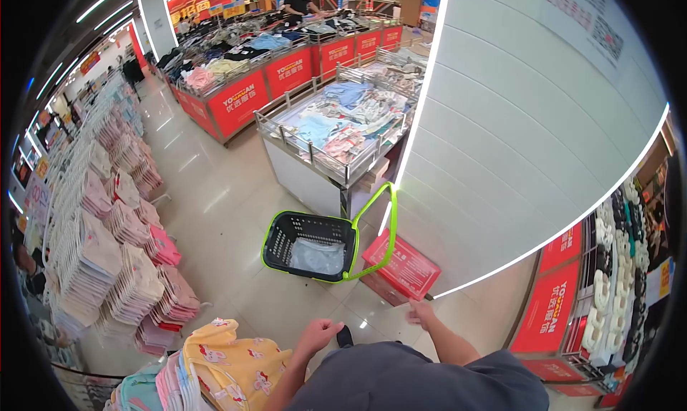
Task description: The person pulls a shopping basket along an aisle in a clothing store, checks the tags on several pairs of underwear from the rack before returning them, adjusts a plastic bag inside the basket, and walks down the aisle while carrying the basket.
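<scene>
My left hand [320,335] is closed, with its fingers curled in, just right of a yellow garment [227,361] with a rabbit print. Whether anything is inside its fingers is too small to tell. My right hand [421,314] hangs near the lower edge of a red box [403,264], its fingers partly bent and slightly blurred. A dark basket [283,240] with a bright green rim stands on the floor ahead, its green handle [393,228] leaning to the right. In it lies a clear plastic package with something light grey [317,256]. Neither hand touches the basket.
Racks of hanging pink and white clothes [104,246] line the left. A railed bin of folded clothes [336,124] stands beyond the basket, beside a white pillar [515,139]. Red-fronted bins [240,99] and a person in black [297,3] are farther back. Shoes [597,303] hang right.
</scene>
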Demonstrator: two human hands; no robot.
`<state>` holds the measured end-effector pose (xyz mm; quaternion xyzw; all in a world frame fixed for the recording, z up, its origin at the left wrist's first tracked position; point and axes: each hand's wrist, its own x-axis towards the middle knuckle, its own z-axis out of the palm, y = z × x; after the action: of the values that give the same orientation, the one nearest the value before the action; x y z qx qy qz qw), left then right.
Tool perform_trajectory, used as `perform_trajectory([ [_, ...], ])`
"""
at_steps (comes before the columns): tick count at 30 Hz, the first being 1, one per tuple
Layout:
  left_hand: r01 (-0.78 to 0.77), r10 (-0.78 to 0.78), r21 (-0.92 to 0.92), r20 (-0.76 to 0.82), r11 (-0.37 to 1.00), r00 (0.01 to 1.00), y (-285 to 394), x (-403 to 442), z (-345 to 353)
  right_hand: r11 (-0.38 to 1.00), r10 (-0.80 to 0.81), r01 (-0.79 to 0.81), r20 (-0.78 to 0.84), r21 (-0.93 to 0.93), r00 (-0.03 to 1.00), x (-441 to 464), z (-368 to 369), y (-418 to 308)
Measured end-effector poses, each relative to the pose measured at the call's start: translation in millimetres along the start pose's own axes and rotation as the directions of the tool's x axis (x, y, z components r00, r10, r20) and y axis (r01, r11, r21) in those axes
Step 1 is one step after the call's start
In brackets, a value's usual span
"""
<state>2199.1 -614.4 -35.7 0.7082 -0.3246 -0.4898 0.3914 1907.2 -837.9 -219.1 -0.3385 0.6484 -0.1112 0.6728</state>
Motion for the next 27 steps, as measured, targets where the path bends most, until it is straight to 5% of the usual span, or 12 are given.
perform_trajectory([
  [2, -0.024, 0.020, 0.069, 0.061, 0.997, 0.998, 5, 5, 18, 0.965, 0.246, -0.242, 0.035, -0.098, 0.969, 21, -55, 83],
  [9, -0.149, 0.084, 0.225, 0.272, 0.963, 0.958, 42, 5, 124, 0.935, 0.354, -0.352, -0.159, 0.041, 0.922, -61, -189, 242],
  [12, -0.241, 0.131, 0.244, 0.395, 0.939, 0.909, 45, 11, 197, 0.945, 0.326, -0.323, -0.064, 0.060, 0.943, -69, -242, 310],
  [13, -0.272, 0.133, 0.252, 0.458, 0.929, 0.879, 46, 14, 226, 0.864, 0.051, -0.007, 0.073, -0.504, 0.996, -66, -262, 331],
  [14, -0.310, 0.153, 0.252, 0.496, 0.917, 0.855, 43, 12, 255, 0.429, -0.090, 0.318, 0.310, -0.846, 0.946, -63, -280, 351],
  [15, -0.345, 0.176, 0.243, 0.527, 0.906, 0.832, 37, 10, 283, 0.504, -0.032, 0.188, 0.199, -0.843, 0.979, -53, -291, 368],
  [17, -0.410, 0.193, 0.232, 0.616, 0.882, 0.764, 38, 2, 342, 0.531, -0.120, 0.225, 0.191, -0.817, 0.974, -65, -315, 383],
  [18, -0.436, 0.188, 0.228, 0.663, 0.871, 0.724, 45, -10, 366, 0.827, -0.004, -0.022, -0.046, -0.562, 0.999, -85, -322, 378],
  [19, -0.457, 0.188, 0.221, 0.697, 0.861, 0.692, 52, -20, 386, 0.957, 0.182, -0.222, -0.212, -0.184, 0.960, -116, -327, 364],
  [22, -0.491, 0.134, 0.203, 0.813, 0.847, 0.567, 71, -36, 444, 0.961, 0.268, -0.224, -0.345, 0.163, 0.900, -189, -349, 352],
  [25, -0.613, 0.129, 0.172, 0.900, 0.771, 0.415, 78, -40, 504, 0.981, 0.195, -0.175, -0.370, 0.089, 0.908, -207, -371, 428],
  [27, -0.662, 0.054, 0.186, 0.945, 0.726, 0.324, 89, -47, 542, 0.848, 0.366, -0.142, -0.369, 0.511, 0.854, -241, -365, 465],
])
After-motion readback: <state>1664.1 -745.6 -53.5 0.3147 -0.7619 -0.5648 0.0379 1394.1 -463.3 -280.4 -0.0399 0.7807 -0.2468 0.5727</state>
